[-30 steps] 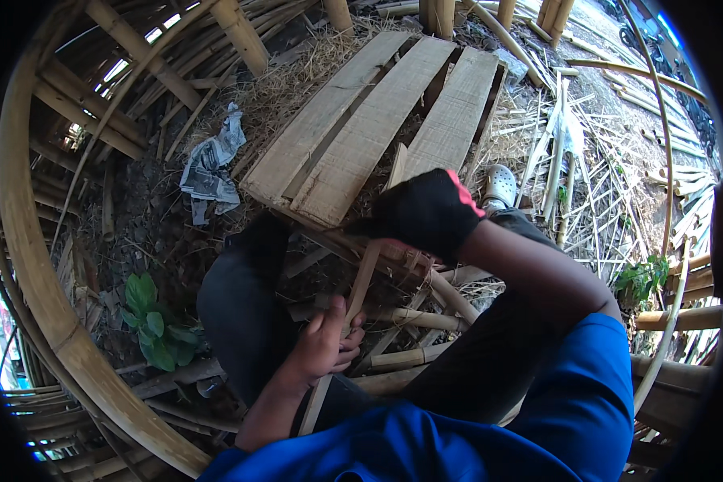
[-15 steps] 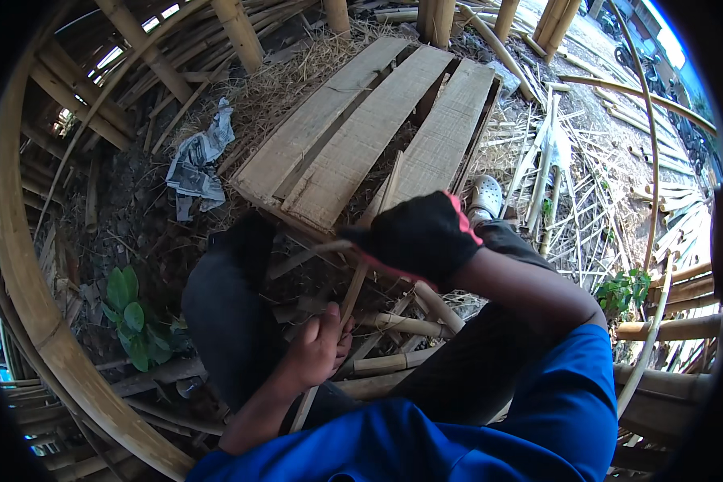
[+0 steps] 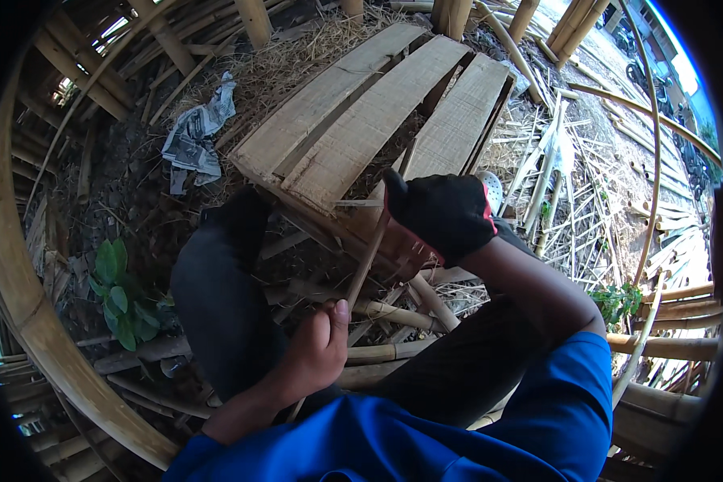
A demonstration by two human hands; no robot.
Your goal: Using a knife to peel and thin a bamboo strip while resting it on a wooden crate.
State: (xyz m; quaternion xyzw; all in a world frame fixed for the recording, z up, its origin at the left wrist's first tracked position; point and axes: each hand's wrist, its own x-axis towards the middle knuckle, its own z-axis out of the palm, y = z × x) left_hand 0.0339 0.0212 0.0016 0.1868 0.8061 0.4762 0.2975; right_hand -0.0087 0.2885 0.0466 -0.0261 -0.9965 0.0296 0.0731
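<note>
A long, narrow bamboo strip [image 3: 366,261] slants from my lap up toward the wooden crate. My bare left hand [image 3: 320,347] is closed around its lower part, thumb laid along it. Higher up, my right hand [image 3: 442,215], in a black glove with red trim, is closed against the strip, its thumb beside it. A thin pale piece shows just left of the glove; whether that hand grips it, I cannot tell. The slatted wooden crate [image 3: 369,132] stands in front of me, the strip's upper end overlapping its near right slat.
Crumpled newspaper [image 3: 197,136] lies left of the crate, and a leafy plant [image 3: 114,293] grows nearer. A curved bamboo pole [image 3: 52,337] arcs along the left. Bamboo offcuts [image 3: 570,193] litter the ground at right. Bamboo poles [image 3: 394,352] lie beneath my bent legs.
My right hand has moved slightly up and right along the strip. My left hand keeps its grip, a little nearer the middle of the strip's visible length. The view has shifted slightly.
</note>
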